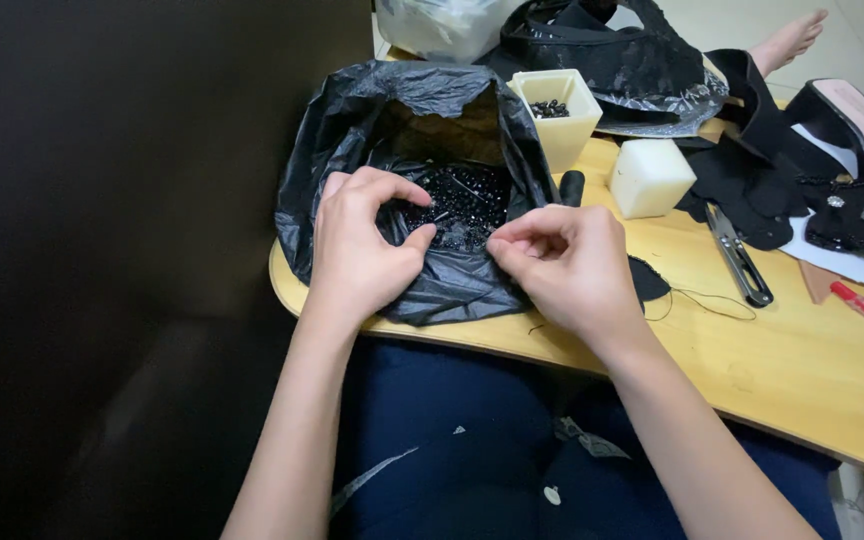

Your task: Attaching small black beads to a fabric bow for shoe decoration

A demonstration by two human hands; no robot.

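Holding open a crinkled black plastic bag (422, 170) of small glossy black beads (462, 205) at the near edge of a pale wooden table (802, 350).

Thin and shiny, the bag slumps in soft folds with its mouth gaping upward, the beads heaped in its hollow. The left hand (357, 250) pinches the bag's near-left rim between curled thumb and forefinger; the right hand (567, 265) has its fingers drawn nearly closed, thumb and forefinger nipping the bag's near-right rim, the beads lying just beyond both sets of fingertips. Right behind the bag stands a square cream plastic tub (557, 115) with a few dark beads inside; beside that, right of the bag, sits a waxy cream block (649, 177). Farther right lie metal thread snips (739, 255) and black fabric pieces (752, 185).
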